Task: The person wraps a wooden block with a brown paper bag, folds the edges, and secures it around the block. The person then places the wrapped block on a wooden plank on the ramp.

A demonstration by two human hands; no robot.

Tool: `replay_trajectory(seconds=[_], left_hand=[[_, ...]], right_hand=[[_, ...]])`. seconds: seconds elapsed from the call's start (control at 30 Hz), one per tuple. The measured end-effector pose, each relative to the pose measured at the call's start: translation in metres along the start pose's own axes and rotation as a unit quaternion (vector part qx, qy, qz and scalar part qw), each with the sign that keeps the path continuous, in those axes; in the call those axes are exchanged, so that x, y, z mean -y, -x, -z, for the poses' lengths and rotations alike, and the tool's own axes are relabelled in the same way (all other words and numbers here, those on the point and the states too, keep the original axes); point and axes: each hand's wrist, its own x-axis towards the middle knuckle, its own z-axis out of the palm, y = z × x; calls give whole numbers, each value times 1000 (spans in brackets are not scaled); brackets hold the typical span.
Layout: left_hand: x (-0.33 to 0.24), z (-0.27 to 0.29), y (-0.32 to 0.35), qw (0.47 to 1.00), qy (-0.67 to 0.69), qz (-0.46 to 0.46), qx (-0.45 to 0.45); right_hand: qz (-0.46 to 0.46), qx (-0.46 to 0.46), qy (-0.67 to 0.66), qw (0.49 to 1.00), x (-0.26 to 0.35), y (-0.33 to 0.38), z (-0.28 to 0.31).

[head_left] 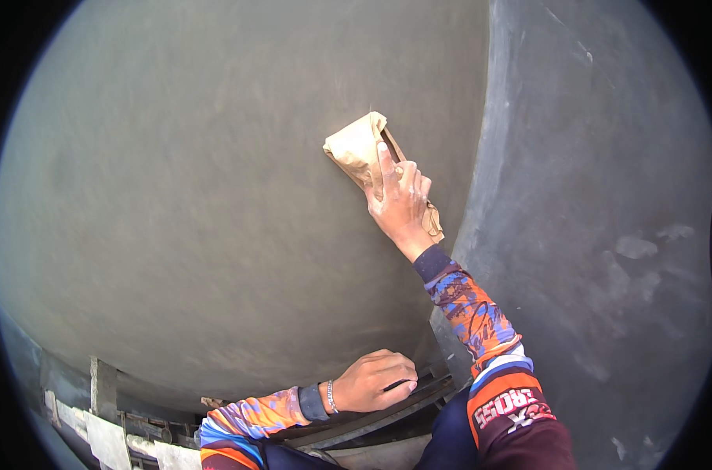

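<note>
My right hand (399, 200) grips a block wrapped in creased tan paper (356, 149) and presses it flat on a broad, smooth grey surface (199, 180). The index finger stretches along the paper while the other fingers curl over its right side, and a loose paper end (432, 222) sticks out by the wrist. Pale dust marks those fingers. My left hand (374, 382) is curled at the near edge of the surface, low in the view. A dark slit shows between its thumb and fingers; whether something thin is in there is unclear.
A pale curved edge (481, 157) borders the grey surface on the right. Beyond it lies a darker grey panel (606, 235) with whitish smudges. Lower left, a grey post (103, 388) and pale sheets (109, 440) stand among bars. A dark rail (379, 419) runs below my left hand.
</note>
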Motion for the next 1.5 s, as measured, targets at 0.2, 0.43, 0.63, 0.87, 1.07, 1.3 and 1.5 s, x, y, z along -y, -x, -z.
replay_trajectory(seconds=[0.2, 0.43, 0.63, 0.87, 1.07, 1.3, 1.5], left_hand=[[-3, -1, -11, 999, 7, 21, -26], [-17, 14, -16, 999, 32, -3, 10], [-20, 1, -37, 998, 66, 11, 15], [-43, 37, -29, 997, 49, 54, 5], [-44, 39, -32, 996, 40, 61, 51], [-60, 53, -20, 996, 19, 60, 60], [-50, 46, -13, 995, -19, 43, 92]], right_hand=[[-200, -104, -48, 973, -26, -61, 25], [-144, -3, 3, 990, -23, -17, 18], [-95, -98, -57, 989, -34, -57, 17], [-243, 1, -23, 970, -53, -22, 8], [-34, 4, -32, 999, -35, -28, -5], [-144, -74, -34, 986, -46, -62, 8], [-33, 1, 0, 999, 0, -15, 1]])
